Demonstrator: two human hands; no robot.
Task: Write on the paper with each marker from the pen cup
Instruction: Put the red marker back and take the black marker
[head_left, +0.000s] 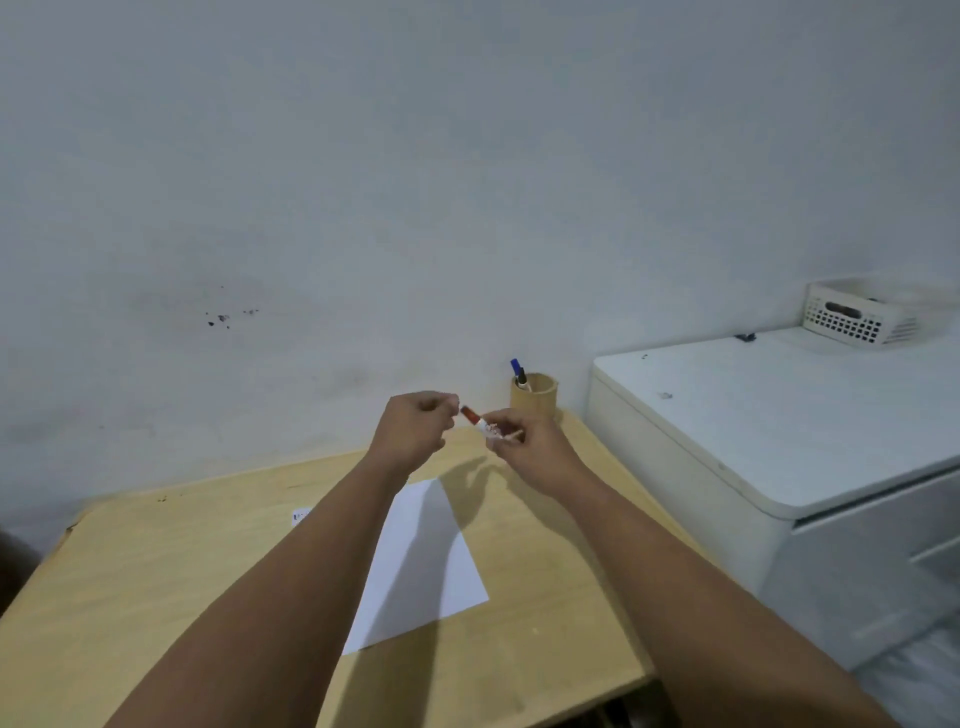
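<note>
So the right hand has its fingers pinched round the white barrel of a red marker, held up in the air over the far end of the table. The marker's long axis runs up and to the left, red cap end pointing straight at the left hand. That hand's fingers are curled together right beside the cap tip, maybe just touching it, hard to tell, and I can't see anything held in them. Looks to me like the cap pull is next, along that same line, and the left is the closer one for it. Paper sits below, blank from here. Pen cup is just behind the right hand with a blue marker and a black marker inside.
</note>
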